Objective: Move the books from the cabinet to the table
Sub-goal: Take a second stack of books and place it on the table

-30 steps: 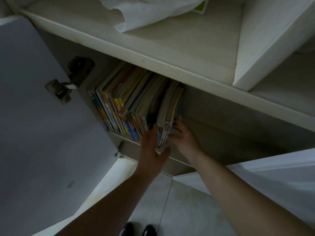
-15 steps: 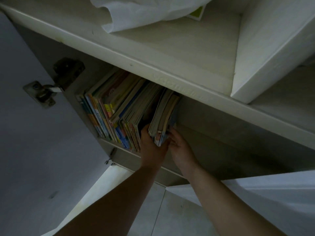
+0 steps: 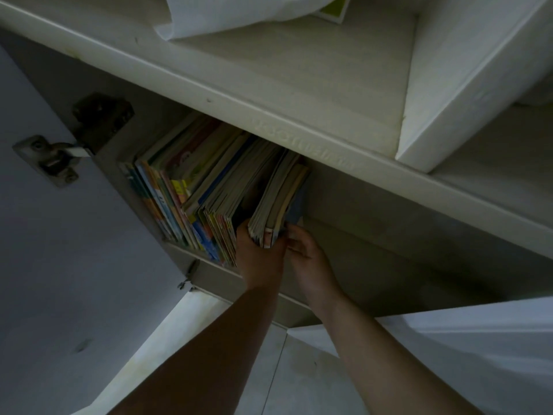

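Since a second ago the left hand (image 3: 259,256) has closed its grip on the small bundle of books (image 3: 276,202) inside the cabinet (image 3: 299,133) — the right hand (image 3: 305,253) touches its far side, fingers hidden.

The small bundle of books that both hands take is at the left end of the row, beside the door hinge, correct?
Not correct. The head view shows the small bundle of books at the row's right end, away from the door hinge. Left hand and right hand do take it.
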Tool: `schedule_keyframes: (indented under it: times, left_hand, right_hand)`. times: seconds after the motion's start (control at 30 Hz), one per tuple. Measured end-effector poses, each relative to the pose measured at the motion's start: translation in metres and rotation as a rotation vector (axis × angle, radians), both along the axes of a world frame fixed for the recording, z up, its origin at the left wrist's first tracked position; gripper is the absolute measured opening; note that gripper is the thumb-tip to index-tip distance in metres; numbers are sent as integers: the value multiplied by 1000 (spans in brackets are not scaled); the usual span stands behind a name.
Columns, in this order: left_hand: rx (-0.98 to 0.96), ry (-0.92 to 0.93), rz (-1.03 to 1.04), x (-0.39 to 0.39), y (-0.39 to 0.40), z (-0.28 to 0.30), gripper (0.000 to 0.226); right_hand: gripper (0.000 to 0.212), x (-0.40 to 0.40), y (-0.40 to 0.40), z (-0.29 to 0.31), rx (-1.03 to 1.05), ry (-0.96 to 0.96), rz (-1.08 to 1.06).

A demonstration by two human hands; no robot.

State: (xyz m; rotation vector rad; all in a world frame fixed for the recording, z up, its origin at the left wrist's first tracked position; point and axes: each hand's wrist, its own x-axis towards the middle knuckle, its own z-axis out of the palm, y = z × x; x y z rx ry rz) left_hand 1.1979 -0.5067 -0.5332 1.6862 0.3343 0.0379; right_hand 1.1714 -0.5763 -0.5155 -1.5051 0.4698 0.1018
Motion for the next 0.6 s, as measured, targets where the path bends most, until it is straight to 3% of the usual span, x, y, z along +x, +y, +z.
schedule_keyframes:
  times: [0.3, 0.6]
  left_hand:
    - [47, 49, -54, -2, 12, 3, 42]
    - [-68, 144, -148, -31, 60, 34, 40]
  right_hand:
    - [38, -7, 11, 3, 86, 26, -41]
    - [45, -39, 16, 38, -138, 104, 140]
